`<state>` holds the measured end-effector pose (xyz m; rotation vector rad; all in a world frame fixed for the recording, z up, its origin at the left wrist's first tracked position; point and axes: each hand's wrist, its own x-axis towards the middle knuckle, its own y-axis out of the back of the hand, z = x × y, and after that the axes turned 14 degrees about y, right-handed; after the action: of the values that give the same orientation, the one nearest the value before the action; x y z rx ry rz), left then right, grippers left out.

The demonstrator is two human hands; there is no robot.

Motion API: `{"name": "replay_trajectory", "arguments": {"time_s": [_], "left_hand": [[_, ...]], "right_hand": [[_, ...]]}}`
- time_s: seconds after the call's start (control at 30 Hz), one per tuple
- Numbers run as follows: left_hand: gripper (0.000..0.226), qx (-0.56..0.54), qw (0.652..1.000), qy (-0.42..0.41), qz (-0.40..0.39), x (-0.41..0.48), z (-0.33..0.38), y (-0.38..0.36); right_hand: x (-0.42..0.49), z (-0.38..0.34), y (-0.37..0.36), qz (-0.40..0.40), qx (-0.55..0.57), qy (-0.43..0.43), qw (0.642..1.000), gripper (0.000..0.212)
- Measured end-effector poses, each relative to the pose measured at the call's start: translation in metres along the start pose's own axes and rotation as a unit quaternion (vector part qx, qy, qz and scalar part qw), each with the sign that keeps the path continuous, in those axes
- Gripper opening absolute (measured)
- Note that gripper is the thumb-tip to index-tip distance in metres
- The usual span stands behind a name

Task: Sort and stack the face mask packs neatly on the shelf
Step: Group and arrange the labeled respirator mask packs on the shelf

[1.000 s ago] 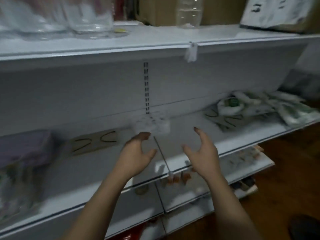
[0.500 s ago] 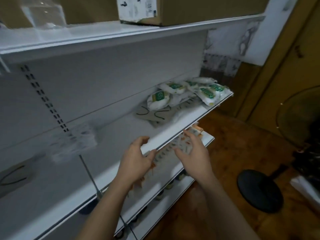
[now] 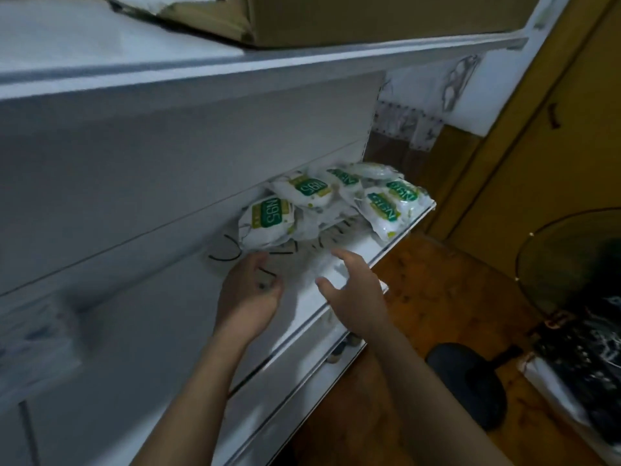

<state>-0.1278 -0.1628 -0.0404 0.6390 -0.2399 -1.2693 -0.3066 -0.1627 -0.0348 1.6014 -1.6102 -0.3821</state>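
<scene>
Over the white shelf (image 3: pixel 373 243), the left hand (image 3: pixel 247 297) hovers with its fingers loosely bent and holding nothing, just in front of a flat card (image 3: pixel 225 247) marked with black curved lines. Right of it, the face mask packs (image 3: pixel 268 223) lie in a loose, overlapping heap at the shelf's far right end; they are white pouches whose green labels read "N95", and the nearest lies partly on the card. The right hand (image 3: pixel 356 294) hangs above the shelf's front edge, fingers spread apart and empty, near the heap but not touching it.
</scene>
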Motion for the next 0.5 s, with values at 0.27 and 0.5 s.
{"name": "replay_trajectory", "arguments": {"time_s": [0.27,0.5], "left_hand": [[0.072,0.021,1.000,-0.009,0.013,0.104,0.001,-0.022],[0.135,0.119,0.993,0.007,0.001,0.142,0.006,-0.042]], "right_hand": [[0.107,0.033,-0.007,-0.002,0.001,0.028,1.000,0.053],[0.170,0.059,-0.013,-0.028,-0.022,0.055,0.998,0.065]]}}
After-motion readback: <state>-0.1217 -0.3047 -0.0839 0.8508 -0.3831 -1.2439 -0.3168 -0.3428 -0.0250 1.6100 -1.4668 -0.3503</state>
